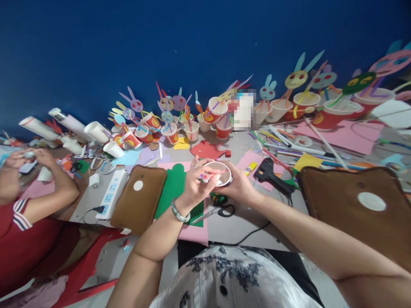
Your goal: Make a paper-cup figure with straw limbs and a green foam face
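Note:
In front of my body, my right hand [239,185] is wrapped around the far and right side of a white-rimmed paper cup [227,177], its mouth tilted toward me. My left hand [196,185] is closed in a pinch at the cup's left rim. Between its fingers shows a small piece with red and purple spots, and a thin reddish strip reaches over the cup's mouth; what exactly it is I cannot make out. Just below the hands lie scissors [215,211] with black handles, over green paper [168,190] and pink paper [195,236].
A black glue gun [271,173] and a yellow glue stick [250,168] lie right of my hands. Brown pads [139,196] flank the workspace, with a power strip [112,194] at left. Several decorated cups [171,133] line the back. A co-worker's arm [53,184] is at far left.

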Demonstrator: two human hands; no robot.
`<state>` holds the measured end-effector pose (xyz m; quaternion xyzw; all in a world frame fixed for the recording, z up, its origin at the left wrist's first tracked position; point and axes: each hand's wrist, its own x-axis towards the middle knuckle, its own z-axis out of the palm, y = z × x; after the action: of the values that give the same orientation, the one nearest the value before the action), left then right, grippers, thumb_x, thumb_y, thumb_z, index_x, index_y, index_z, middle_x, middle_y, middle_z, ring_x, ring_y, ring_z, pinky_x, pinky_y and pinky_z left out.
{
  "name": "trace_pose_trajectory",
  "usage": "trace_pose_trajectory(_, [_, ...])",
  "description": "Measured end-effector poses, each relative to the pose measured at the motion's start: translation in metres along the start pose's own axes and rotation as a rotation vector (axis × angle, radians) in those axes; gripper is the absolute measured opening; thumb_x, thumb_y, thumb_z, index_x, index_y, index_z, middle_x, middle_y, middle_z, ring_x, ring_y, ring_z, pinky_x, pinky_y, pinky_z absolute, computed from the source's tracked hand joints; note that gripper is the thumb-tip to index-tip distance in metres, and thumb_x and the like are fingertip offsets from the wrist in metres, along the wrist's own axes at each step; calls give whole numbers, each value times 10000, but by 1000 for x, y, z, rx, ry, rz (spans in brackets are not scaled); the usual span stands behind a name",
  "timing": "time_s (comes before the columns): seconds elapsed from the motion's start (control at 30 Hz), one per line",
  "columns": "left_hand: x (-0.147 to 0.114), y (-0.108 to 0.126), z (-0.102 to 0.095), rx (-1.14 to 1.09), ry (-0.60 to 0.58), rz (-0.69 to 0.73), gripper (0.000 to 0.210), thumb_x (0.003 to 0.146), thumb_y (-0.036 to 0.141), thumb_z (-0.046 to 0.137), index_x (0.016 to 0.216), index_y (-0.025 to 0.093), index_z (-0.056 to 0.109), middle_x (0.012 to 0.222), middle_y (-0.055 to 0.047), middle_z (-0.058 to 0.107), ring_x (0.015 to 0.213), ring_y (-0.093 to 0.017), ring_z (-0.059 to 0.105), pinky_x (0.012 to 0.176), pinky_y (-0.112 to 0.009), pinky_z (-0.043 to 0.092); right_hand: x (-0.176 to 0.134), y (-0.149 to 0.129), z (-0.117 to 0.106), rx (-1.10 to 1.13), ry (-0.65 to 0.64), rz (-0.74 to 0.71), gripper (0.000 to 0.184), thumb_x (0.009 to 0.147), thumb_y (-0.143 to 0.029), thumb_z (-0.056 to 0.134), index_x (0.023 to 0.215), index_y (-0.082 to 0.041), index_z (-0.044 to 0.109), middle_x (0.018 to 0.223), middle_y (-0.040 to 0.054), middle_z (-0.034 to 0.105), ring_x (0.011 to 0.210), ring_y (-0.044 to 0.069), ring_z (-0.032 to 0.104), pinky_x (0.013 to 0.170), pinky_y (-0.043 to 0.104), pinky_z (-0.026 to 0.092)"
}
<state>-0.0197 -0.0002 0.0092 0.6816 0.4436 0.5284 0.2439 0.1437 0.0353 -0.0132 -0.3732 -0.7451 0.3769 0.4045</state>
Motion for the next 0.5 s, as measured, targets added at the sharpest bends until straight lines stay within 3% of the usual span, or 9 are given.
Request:
trace_pose_trajectory(0.13, [0, -2, 1, 35, 7, 3, 88, 876, 284, 665, 866, 222, 728, 920, -56, 775, 1110, -240, 674, 1218, -546, 234, 0, 0, 0, -13, 4, 5, 562, 639, -502, 837, 1064, -221, 598, 1005, 76, 751, 846, 254, 722, 690, 329, 559])
trace_pose_trajectory(0.5, [-1, -1, 3, 41, -1, -23, 102, 887, 303, 662, 855, 220, 711, 933, -59, 775, 1115, -244, 683, 1202, -546, 274, -2, 0, 2, -26, 9, 8, 606, 646, -432, 834, 1161, -227, 590, 1044, 76, 755, 875, 262, 733, 733, 338, 574])
